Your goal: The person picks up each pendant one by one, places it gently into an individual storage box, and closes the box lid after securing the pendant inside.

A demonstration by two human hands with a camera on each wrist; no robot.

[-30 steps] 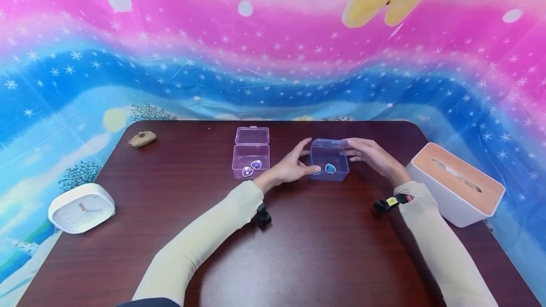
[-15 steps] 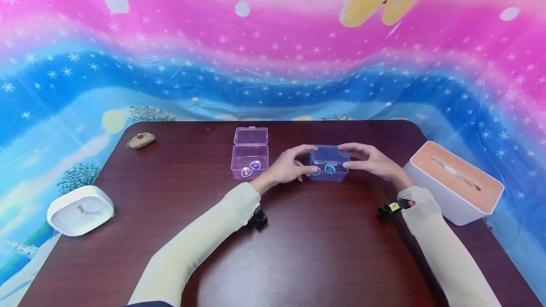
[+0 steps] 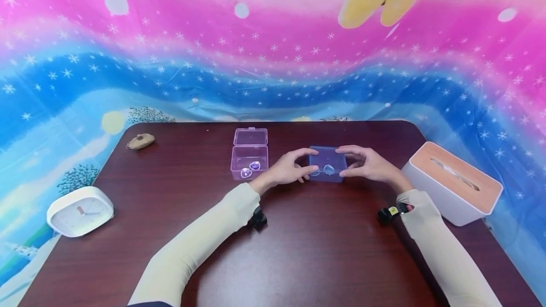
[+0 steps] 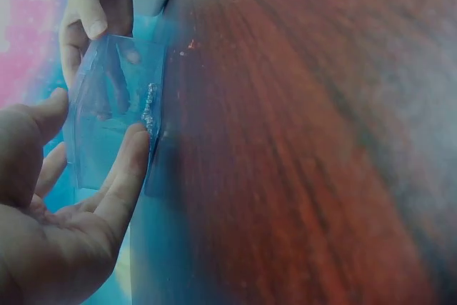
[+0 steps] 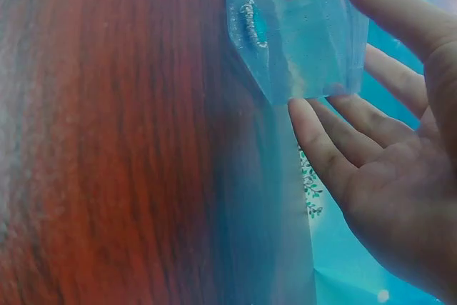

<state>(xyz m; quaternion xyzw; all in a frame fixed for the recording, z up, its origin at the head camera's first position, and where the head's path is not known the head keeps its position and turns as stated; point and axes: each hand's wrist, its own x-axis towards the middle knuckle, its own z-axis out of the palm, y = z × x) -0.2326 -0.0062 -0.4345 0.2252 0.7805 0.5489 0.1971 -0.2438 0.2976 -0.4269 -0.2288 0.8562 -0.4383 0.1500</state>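
Observation:
A small see-through blue plastic box sits on the dark wood table with its lid down. Two blue gem pieces with sparkling pale rims show through its front wall. From the left side my left hand grips the box, thumb at the front and fingers at the lid's edge. On the opposite side my right hand holds it, its thumb near the front corner and fingers behind. The right wrist view shows that thumb over the box and several fingertips along its side.
Left of the hands stands a clear pink box, lid up, with two purple gem pieces inside. A white clock and a small tan object lie at the left. A tissue box is at the right.
The blue box's lid, upright at first, has tipped forward and come down over the gem pieces. The right hand has moved from the raised lid to the box's right side; the left stays put.

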